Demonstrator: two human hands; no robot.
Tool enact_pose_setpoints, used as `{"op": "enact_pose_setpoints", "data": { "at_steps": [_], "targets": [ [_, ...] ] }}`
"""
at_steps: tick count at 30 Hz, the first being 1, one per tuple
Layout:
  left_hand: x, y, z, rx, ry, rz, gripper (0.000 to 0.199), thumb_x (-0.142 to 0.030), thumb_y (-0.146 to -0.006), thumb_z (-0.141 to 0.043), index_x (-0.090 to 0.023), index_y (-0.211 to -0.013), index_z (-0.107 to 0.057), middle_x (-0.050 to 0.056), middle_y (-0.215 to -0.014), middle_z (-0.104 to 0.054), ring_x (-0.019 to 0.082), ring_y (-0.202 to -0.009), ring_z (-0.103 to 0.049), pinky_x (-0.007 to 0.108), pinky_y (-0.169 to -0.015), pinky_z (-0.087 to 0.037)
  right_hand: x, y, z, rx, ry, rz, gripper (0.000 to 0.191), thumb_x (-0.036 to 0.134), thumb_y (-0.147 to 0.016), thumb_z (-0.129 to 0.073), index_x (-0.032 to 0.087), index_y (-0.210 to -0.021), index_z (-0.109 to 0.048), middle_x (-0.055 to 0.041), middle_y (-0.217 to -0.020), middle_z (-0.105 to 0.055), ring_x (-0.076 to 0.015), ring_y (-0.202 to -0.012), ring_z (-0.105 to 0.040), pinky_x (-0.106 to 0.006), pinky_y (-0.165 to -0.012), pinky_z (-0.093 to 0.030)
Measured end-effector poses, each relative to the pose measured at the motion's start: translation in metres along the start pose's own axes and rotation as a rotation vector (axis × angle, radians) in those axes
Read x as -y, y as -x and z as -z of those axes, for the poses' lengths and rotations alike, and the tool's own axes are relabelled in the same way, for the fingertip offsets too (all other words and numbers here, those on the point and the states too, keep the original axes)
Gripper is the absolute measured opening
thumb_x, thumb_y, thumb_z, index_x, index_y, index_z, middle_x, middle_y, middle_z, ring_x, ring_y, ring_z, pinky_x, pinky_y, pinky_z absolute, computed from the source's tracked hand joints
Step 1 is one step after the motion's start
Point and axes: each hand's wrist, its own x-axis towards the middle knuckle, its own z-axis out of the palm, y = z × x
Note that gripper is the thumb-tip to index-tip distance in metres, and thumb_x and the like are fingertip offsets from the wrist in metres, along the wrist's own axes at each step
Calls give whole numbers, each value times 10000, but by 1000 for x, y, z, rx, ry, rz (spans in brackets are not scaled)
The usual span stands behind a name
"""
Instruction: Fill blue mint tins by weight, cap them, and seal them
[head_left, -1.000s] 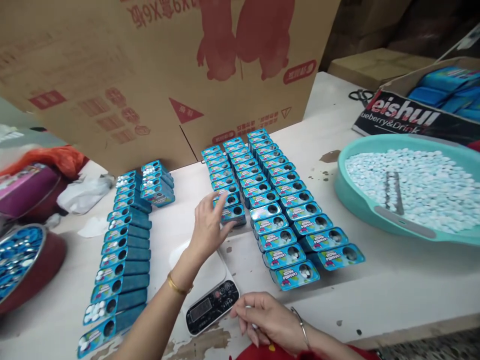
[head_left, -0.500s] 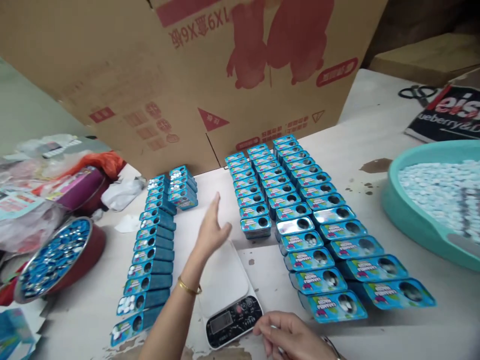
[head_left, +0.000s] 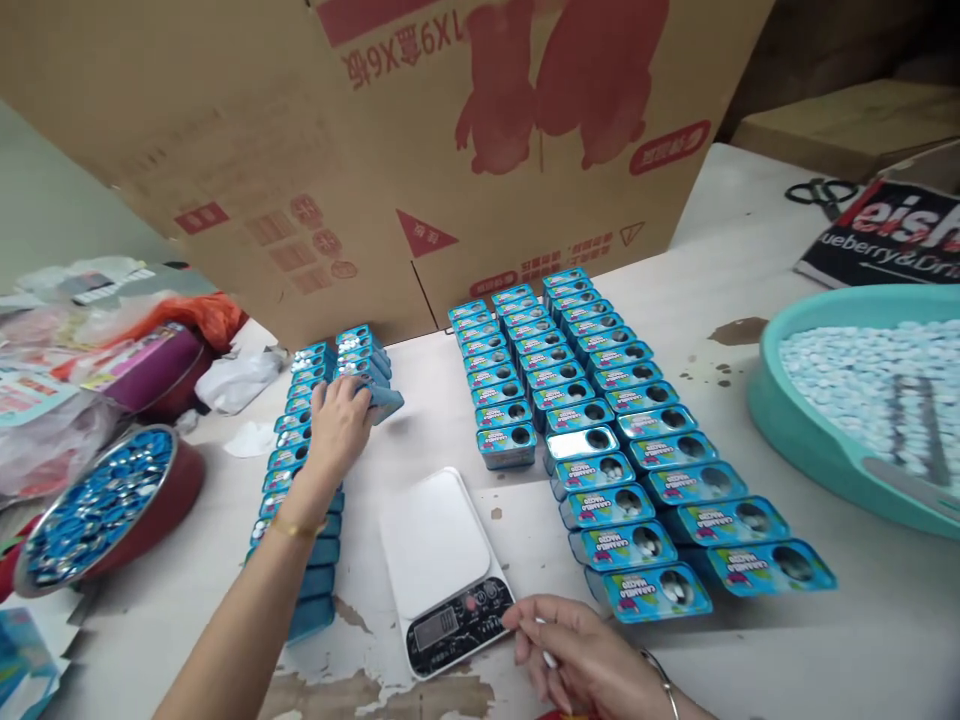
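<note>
Head view: a person's two bare hands work over a pale surface (head_left: 420, 440), with a large cardboard carton (head_left: 285, 200) along its far side.
Gripped tin: one blue tin (head_left: 385, 403) lies under the left hand (head_left: 341, 425), at the near end of a short row on the far left; its right part juts out past the fingers.
Left arm: stretches from the near edge toward the far left, palm down, a gold bangle (head_left: 298, 527) at the wrist; the fingers are closed over the tin.
Tin's direction: the exposed end points right and the long axis seems to run left to right, slightly slanted; the rest is hidden by the hand.
Right hand: rests near and right of centre (head_left: 581, 650), fingers curled narrowly around a small white piece (head_left: 550, 659), fingertips beside the near right corner of the scale.
Kitchen scale: white, with a black panel at its near end (head_left: 435, 550), between the left column of tins (head_left: 311, 615) and the right-hand rows (head_left: 630, 590).
Teal basin: far to the right (head_left: 765, 410), filled with pale pieces.
</note>
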Motion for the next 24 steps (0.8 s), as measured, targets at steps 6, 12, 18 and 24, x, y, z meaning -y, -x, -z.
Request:
{"op": "enact_pose_setpoints", "data": {
  "at_steps": [6,12,18,24],
  "targets": [
    [-72,70,79,288,106,-131,203,-298,-914,-464,-165,-832,-593,74,-895,-584,201,-735,-582,320,-629,-429,-8,6,-1,27,-108,7,482,503,-600,-783,119,-841,-621,-4,-672,-590,-69,-455,-520,-167,-370,-289],
    [-105,92,73,398,131,-209,111,-233,-884,-523,-159,-862,-603,79,-890,-612,213,-757,-608,322,-627,-460,-12,23,-3,19,-132,16,428,445,-634,-796,113,-856,-642,-1,-667,-601,-59,-454,-504,-154,-369,-283],
    [-120,114,97,48,390,-192,188,-261,-868,-562,-151,-1019,-548,135,-1103,-585,245,-980,-564,389,-808,-492,-6,32,-2,-6,-347,-58,302,377,-782,-711,87,-851,-663,-85,-781,-681,-137,-704,-660,-201,-636,-510],
    [-199,172,88,274,753,-352,208,-225,-883,-521,-159,-1081,-525,73,-979,-569,182,-876,-556,283,-707,-502,-9,33,2,-48,-565,-80,316,376,-934,-514,112,-851,-667,-23,-704,-665,-99,-585,-619,-188,-504,-476]
  ]
}}
